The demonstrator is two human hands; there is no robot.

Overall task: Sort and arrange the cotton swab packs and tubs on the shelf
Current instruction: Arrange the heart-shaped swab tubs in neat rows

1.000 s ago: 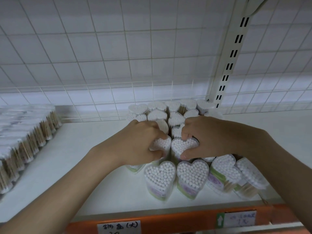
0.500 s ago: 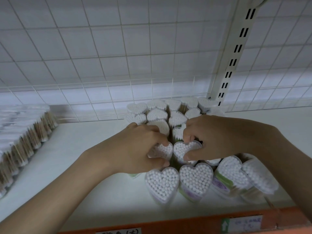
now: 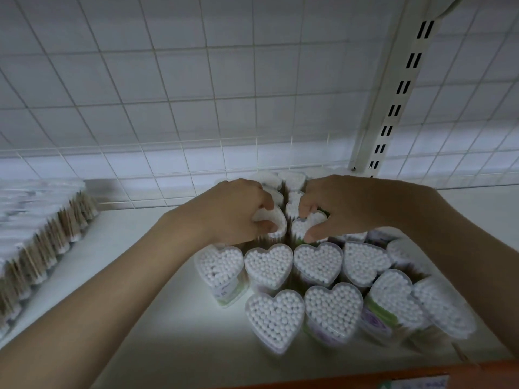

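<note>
Both hands have moved farther back over the tub cluster; more near-row tubs now show.
Left hand (image 3: 236,213) grips a heart-shaped tub (image 3: 271,220); right hand (image 3: 345,209) pinches the neighbouring heart tub (image 3: 304,227) just to its right, tubs nearly touching. Other heart tubs (image 3: 276,318) stand nearer on the white shelf (image 3: 168,318). Bagged swab packs (image 3: 33,228) lie far left, well apart. Tub labels and orange edge tag (image 3: 415,384) unreadable.

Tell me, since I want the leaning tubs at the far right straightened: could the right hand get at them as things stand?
Probably not straight away: the right hand grips a heart tub. The leaning tubs lie uncovered below its forearm, so once it lets go, likely yes.
</note>
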